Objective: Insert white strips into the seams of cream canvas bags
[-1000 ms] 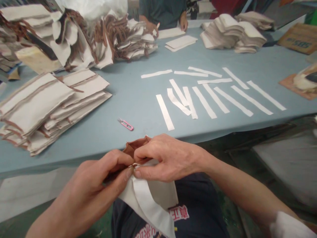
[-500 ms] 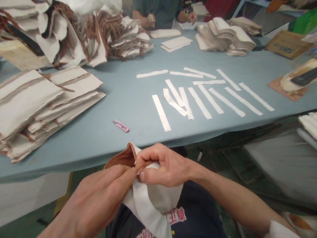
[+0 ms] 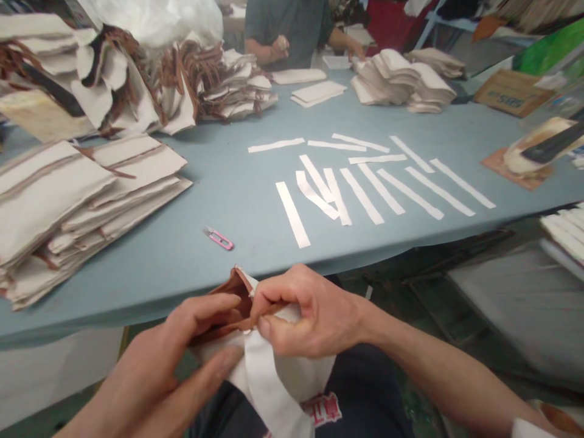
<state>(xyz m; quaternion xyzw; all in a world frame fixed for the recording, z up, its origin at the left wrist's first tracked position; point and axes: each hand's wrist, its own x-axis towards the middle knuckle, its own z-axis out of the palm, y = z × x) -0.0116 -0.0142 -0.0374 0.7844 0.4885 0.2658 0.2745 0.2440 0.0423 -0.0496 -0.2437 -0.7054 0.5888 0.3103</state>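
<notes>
Both hands, left (image 3: pixel 155 365) and right (image 3: pixel 314 313), pinching brown-lined white fabric piece (image 3: pixel 274 359) below bench (image 3: pixel 228 194). Risk: white strip (image 3: pixel 267 389) slipping crooked if pinch loosens.

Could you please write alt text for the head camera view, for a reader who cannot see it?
Two bare hands, left hand and right hand, pinch a white and brown fabric piece at the near edge of a blue table. On the table lie white strips, pink snips and stacked pieces; another person works opposite.
</notes>
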